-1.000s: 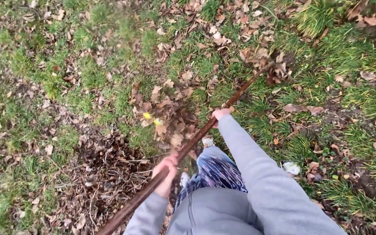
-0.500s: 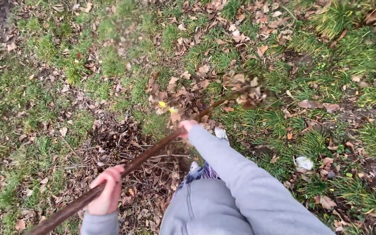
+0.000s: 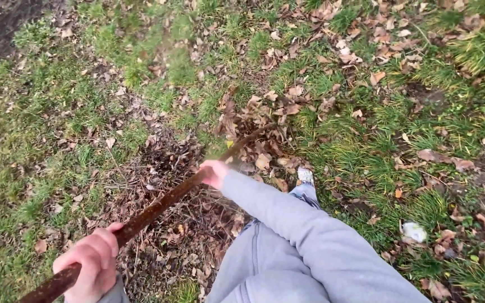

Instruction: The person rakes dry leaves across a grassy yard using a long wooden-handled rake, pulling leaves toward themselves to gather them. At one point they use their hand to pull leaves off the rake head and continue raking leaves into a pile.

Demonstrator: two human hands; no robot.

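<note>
A long brown wooden rake handle [image 3: 158, 207] runs from the bottom left up toward the middle. My left hand [image 3: 92, 264] grips its near end at the bottom left. My right hand [image 3: 214, 173], in a grey sleeve, grips it further up near the centre. The far end of the tool is blurred among dry brown leaves [image 3: 256, 120] on the grass. A heap of dark dead leaves [image 3: 169, 196] lies under the handle.
Grass [image 3: 40, 140] strewn with fallen leaves covers the ground. My shoe [image 3: 305, 176] stands by the leaf heap. A pale scrap [image 3: 413, 231] lies on the grass at the right. Bare dark soil [image 3: 1, 22] shows at the top left.
Both hands have drawn the handle back toward me and to the left. The tool's far end has dragged leaves nearer to the dark heap.
</note>
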